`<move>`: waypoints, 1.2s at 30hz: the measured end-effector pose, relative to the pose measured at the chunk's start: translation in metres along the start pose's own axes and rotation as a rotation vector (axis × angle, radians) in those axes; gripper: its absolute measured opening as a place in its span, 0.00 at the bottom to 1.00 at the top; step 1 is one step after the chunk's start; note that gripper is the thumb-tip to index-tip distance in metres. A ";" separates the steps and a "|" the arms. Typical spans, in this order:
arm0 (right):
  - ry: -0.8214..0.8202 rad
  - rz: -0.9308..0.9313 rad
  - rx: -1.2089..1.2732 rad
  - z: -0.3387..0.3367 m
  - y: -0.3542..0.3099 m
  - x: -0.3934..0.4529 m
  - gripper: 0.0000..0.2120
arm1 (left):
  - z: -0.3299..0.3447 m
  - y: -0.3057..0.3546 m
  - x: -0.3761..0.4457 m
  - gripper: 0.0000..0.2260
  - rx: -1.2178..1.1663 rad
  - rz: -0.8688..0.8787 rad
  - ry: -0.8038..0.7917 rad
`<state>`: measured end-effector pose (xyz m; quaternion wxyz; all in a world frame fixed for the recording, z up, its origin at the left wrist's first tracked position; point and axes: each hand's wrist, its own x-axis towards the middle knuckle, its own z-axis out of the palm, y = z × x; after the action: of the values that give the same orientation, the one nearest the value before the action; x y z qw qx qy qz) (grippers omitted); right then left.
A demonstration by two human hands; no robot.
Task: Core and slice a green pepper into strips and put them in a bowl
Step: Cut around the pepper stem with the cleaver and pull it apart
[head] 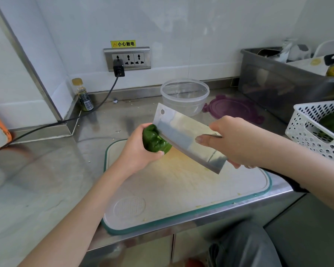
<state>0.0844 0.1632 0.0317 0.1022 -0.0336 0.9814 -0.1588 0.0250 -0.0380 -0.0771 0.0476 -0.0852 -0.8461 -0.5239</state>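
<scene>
Green pepper (156, 141) gripped in left fingers (158, 153); right fingers (201, 140) pinch cleaver (185, 135), blade slanting down-right.

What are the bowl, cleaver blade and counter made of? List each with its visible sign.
Bowl: clear plastic by the look, see-through wall.
Cleaver blade: polished steel, mirror-like sheen.
Counter: brushed stainless steel, probably; dull grey reflections.

Green pepper (156, 140): whole, glossy, lumpy, held above cutting board's far-left corner, partly hidden behind cleaver blade. Bowl (184, 96): clear plastic, round, upright, at counter's back near the wall, beyond the pepper.
</scene>
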 end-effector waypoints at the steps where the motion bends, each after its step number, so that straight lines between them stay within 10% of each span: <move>1: -0.005 -0.005 0.006 0.000 -0.001 0.002 0.18 | -0.001 0.000 0.000 0.30 -0.003 0.001 -0.005; 36: -0.088 -0.012 -0.113 -0.012 -0.001 0.002 0.18 | -0.001 -0.004 0.001 0.32 -0.034 -0.011 -0.012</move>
<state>0.0798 0.1657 0.0428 0.1423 -0.0520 0.9832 -0.1018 0.0230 -0.0408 -0.0798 0.0383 -0.0847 -0.8378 -0.5380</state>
